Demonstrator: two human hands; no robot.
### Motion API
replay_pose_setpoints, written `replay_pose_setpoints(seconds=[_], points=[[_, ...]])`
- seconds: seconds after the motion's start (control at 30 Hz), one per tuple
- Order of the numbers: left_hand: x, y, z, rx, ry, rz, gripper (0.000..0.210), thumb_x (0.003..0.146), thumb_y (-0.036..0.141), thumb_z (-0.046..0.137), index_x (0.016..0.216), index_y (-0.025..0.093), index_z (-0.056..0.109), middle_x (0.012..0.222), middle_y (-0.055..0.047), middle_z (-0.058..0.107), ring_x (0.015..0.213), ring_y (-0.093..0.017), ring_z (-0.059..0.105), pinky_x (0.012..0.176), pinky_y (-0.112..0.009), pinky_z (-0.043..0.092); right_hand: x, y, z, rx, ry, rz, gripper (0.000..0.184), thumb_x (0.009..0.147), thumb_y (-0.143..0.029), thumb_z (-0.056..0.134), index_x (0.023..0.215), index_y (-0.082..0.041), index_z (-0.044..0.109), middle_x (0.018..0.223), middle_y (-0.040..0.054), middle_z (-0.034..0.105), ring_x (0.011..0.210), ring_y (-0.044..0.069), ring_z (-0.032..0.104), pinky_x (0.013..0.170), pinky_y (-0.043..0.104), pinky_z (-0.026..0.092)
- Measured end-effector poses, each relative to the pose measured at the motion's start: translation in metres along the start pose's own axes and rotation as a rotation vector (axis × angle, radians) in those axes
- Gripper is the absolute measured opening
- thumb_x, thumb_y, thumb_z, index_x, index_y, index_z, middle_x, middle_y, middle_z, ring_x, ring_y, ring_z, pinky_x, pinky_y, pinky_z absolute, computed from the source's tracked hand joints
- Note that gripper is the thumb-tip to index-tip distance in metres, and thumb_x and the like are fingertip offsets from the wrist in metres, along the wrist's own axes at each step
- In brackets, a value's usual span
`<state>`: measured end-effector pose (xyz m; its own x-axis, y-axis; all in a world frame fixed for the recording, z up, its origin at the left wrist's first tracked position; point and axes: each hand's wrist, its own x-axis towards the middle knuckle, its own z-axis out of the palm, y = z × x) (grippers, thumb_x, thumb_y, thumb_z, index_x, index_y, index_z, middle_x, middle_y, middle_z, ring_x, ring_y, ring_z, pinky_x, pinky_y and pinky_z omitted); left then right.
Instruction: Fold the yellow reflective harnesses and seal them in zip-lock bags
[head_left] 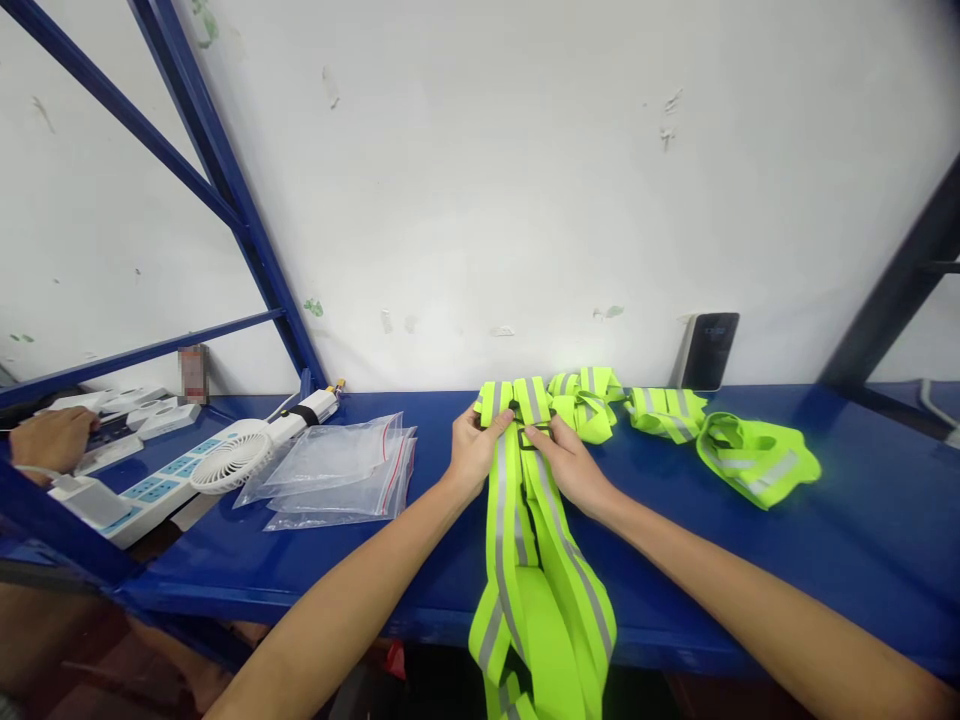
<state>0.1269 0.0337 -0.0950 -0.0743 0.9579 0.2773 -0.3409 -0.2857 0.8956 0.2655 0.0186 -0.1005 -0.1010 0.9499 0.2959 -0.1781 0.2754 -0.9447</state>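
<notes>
A neon yellow-green reflective vest (544, 600) made of straps with silver-grey stripes hangs over the front edge of the blue table. My left hand (478, 445) pinches its upper left strap, thumb on top. My right hand (571, 465) is closed on the upper right strap, with the thumb by a black buckle (534, 438). Both hands are side by side just above the tabletop. Behind my right hand lies a bundle of the same strap material (589, 400). Further right are a rolled strap bundle (666, 412) and a folded neon piece (759, 458).
Clear zip bags (337, 470) lie stacked to the left, beside a small white fan (232, 462) and a power strip (169, 480). A phone (709, 350) leans on the wall. Another person's hand (51, 440) is at far left, beyond a blue frame post (232, 190).
</notes>
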Motion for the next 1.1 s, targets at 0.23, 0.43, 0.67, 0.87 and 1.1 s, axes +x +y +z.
replay_pose_setpoints(seconds=[0.23, 0.43, 0.67, 0.87, 1.1], points=[[0.005, -0.001, -0.002, 0.003, -0.004, 0.056, 0.042, 0.065, 0.034, 0.085, 0.099, 0.014, 0.069, 0.101, -0.009, 0.074, 0.082, -0.019, 0.069, 0.078, -0.031, 0.054, 0.001, -0.01, -0.004, 0.308, -0.032, 0.325, 0.031, 0.076, -0.022, 0.06, 0.107, -0.025, 0.064, 0.098, 0.0019, 0.075, 0.084, 0.025, 0.072, 0.073, 0.039, 0.059], [0.009, 0.002, -0.007, -0.049, -0.06, 0.024, 0.041, 0.064, 0.032, 0.085, 0.097, 0.015, 0.067, 0.092, -0.006, 0.074, 0.072, -0.017, 0.068, 0.068, -0.03, 0.055, 0.0, -0.022, -0.012, 0.365, -0.162, 0.344, 0.044, 0.079, -0.016, 0.067, 0.12, -0.029, 0.058, 0.1, 0.0014, 0.075, 0.075, 0.019, 0.073, 0.068, 0.033, 0.061], [0.012, 0.0, -0.01, 0.002, -0.094, 0.034, 0.037, 0.063, 0.029, 0.085, 0.092, 0.015, 0.068, 0.088, -0.003, 0.072, 0.077, -0.016, 0.066, 0.075, -0.029, 0.053, 0.001, -0.032, -0.014, 0.52, -0.158, 0.417, 0.031, 0.082, -0.017, 0.061, 0.111, -0.024, 0.058, 0.093, 0.0028, 0.074, 0.075, 0.018, 0.072, 0.07, 0.032, 0.06], [0.017, 0.003, -0.015, 0.197, -0.192, 0.108, 0.029, 0.06, 0.019, 0.082, 0.087, 0.015, 0.072, 0.086, -0.003, 0.071, 0.082, -0.017, 0.064, 0.079, -0.029, 0.05, 0.005, -0.04, -0.019, 0.458, -0.097, 0.495, 0.019, 0.086, -0.04, 0.064, 0.096, -0.023, 0.061, 0.078, 0.0014, 0.07, 0.064, 0.017, 0.068, 0.059, 0.03, 0.057], [0.011, 0.004, -0.011, 0.133, -0.187, -0.012, 0.05, 0.062, 0.007, 0.068, 0.11, 0.02, 0.07, 0.099, -0.003, 0.071, 0.086, -0.018, 0.066, 0.082, -0.029, 0.051, 0.008, -0.034, -0.015, 0.387, -0.027, 0.329, 0.019, 0.076, -0.014, 0.071, 0.094, -0.018, 0.066, 0.076, 0.0011, 0.069, 0.066, 0.013, 0.066, 0.065, 0.024, 0.057]])
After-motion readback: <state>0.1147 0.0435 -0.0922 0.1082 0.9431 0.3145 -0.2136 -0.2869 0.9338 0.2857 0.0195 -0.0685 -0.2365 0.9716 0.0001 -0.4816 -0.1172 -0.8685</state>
